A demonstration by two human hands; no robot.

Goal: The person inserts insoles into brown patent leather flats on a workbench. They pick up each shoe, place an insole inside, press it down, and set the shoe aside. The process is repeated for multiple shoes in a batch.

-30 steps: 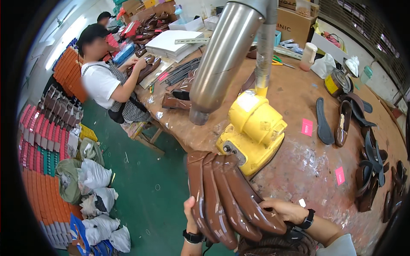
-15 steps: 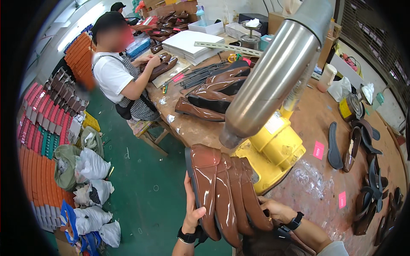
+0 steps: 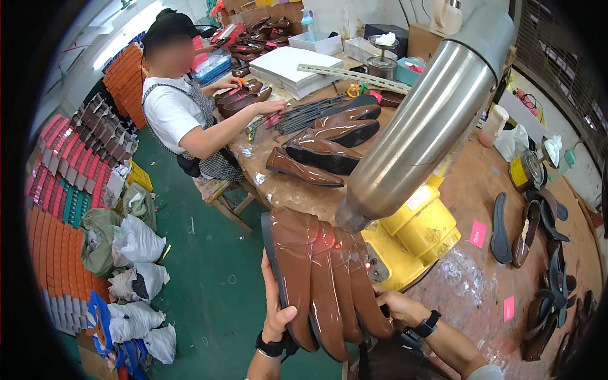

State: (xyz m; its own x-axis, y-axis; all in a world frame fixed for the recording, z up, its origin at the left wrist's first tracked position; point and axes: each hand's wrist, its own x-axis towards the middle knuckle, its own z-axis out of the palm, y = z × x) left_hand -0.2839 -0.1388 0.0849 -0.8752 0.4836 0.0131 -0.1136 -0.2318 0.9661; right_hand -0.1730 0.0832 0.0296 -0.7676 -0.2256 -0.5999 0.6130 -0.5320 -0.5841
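Observation:
Several glossy brown shoes (image 3: 322,278) are bunched side by side between my two hands, toes up. My left hand (image 3: 277,316) grips the bundle from the left, thumb over the front of the outer shoe. At the right shoe's opening is my right hand (image 3: 400,308), its fingers curled and partly hidden at the edge. Close above the toes hangs the nozzle of a hot-air blower with a steel barrel (image 3: 424,120) and a yellow body (image 3: 415,234). A reddish glow shows on the shoes near the nozzle.
Brown shoes (image 3: 332,142) lie beyond the blower, near a bundle of thin dark strips (image 3: 307,117). A co-worker (image 3: 183,107) sits at the table's far left. Black soles (image 3: 500,228) and loose shoes line the right side. Stuffed sacks (image 3: 139,244) stand on the floor.
The bundle of shoes has shifted slightly left and up in my hands, its toes now nearer the nozzle. The co-worker has reached one hand toward the dark strips.

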